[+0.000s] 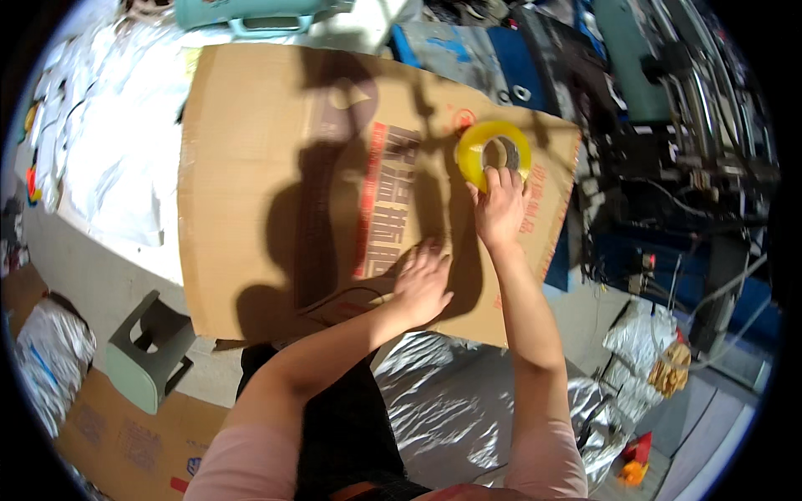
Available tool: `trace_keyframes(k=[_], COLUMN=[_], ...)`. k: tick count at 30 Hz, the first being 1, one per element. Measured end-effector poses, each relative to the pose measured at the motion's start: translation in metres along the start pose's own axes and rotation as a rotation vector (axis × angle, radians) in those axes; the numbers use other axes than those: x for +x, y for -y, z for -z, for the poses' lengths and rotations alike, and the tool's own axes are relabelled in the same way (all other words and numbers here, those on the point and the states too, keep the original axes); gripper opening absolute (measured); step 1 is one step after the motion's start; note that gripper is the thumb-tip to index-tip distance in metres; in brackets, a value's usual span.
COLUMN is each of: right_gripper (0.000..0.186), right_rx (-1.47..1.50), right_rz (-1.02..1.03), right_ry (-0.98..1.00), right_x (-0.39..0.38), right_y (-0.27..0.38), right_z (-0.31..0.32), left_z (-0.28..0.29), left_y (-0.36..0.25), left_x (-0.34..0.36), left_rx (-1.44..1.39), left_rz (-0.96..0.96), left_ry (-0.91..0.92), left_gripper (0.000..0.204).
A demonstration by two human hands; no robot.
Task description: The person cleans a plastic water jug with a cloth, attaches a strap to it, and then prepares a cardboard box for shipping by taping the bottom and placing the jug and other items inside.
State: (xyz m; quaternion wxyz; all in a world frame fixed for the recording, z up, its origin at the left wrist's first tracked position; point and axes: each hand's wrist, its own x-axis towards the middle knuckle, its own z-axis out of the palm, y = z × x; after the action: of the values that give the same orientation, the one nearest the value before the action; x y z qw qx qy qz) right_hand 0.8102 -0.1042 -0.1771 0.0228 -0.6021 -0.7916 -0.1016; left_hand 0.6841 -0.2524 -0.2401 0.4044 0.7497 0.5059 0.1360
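Observation:
A large flat cardboard sheet [242, 167] with printing on it spreads in front of me. On its far right part is a wide roll of clear yellowish packing tape [469, 149]. My right hand [503, 213] grips the near rim of this roll, fingers hooked into its ring and thumb outside. Whether the roll touches the cardboard I cannot tell. My left hand [423, 285] rests palm down near the sheet's front edge, fingers stretched out and slightly blurred, holding nothing. Shadows of my body and arms fall across the sheet.
Metal machinery with cables [652, 159] stands along the right. White plastic sheeting [117, 175] covers the surface at the left. A grey-green plastic stool [138, 367] lies at the lower left near floor cardboard [109, 426]. Silver foil material [451, 388] lies close below the sheet.

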Motion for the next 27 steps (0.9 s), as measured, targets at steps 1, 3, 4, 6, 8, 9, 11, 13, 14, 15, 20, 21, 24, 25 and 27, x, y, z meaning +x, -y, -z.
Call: trace_keyframes(k=[1,3,4,6,8,9,11,13,14,15,20,21,24,25,27], right_gripper=[0.035,0.037,0.04,0.055,0.068,0.07,0.071,0.075,0.08,0.085,0.106,0.101,0.073,0.074,0.071], right_rx=[-0.011,-0.02,-0.042,-0.004,-0.116,-0.175,-0.062,0.44,0.646,0.846,1.137,0.947,1.077,1.155,1.175], right_rz=[-0.055,-0.156,-0.19,-0.2,-0.274,-0.286,-0.238,-0.055,-0.071,-0.093,-0.151,-0.11,-0.317,-0.388,-0.494], right_ry=[0.074,0.225,0.214,0.122,0.103,0.045,-0.067,-0.043,0.121,0.281,0.357,0.267,0.105,0.113,0.081], right_x=[0.0,0.003,0.009,0.015,0.014,0.016,0.02,0.012,0.014,0.015,0.03,0.036,0.024,0.014,0.013], right_y=[-0.011,-0.018,-0.005,0.018,0.036,0.049,0.096,0.14,0.183,0.228,0.345,0.353,0.325,0.301,0.289], right_z=[-0.031,-0.075,-0.081,-0.084,-0.078,-0.074,-0.044,-0.012,0.024,0.054,0.095,0.103,0.102,0.1,0.129], left_z=[0.019,0.064,0.097,0.131,0.179,0.191,0.211,0.224,0.222,0.223,0.271,0.273,0.273,0.262,0.244], left_y=[0.011,0.054,0.072,0.142,0.156,0.169,0.172,0.183,0.196,0.205,0.132,0.117,0.108,0.126,0.166], left_x=[-0.023,-0.07,-0.096,-0.147,-0.178,-0.19,-0.197,-0.202,-0.21,-0.215,-0.221,-0.223,-0.216,-0.207,-0.18], left_rx=[0.071,-0.064,0.237,0.006,0.272,0.211,0.094,0.031,0.035,0.039,-0.313,-0.202,-0.496,-0.384,-0.172], left_rz=[0.003,0.162,0.302,0.146,0.639,0.719,0.781,0.798,0.806,0.805,0.457,0.298,0.083,-0.015,-0.196], left_ry=[-0.109,-0.332,-0.482,-1.075,-0.851,-0.807,-0.788,-0.749,-0.716,-0.687,-0.312,-0.188,-0.156,-0.2,-0.274], left_gripper=[0.074,0.079,0.085,0.089,0.083,0.079,0.074,0.07,0.067,0.065,0.053,0.049,0.027,0.026,0.023])
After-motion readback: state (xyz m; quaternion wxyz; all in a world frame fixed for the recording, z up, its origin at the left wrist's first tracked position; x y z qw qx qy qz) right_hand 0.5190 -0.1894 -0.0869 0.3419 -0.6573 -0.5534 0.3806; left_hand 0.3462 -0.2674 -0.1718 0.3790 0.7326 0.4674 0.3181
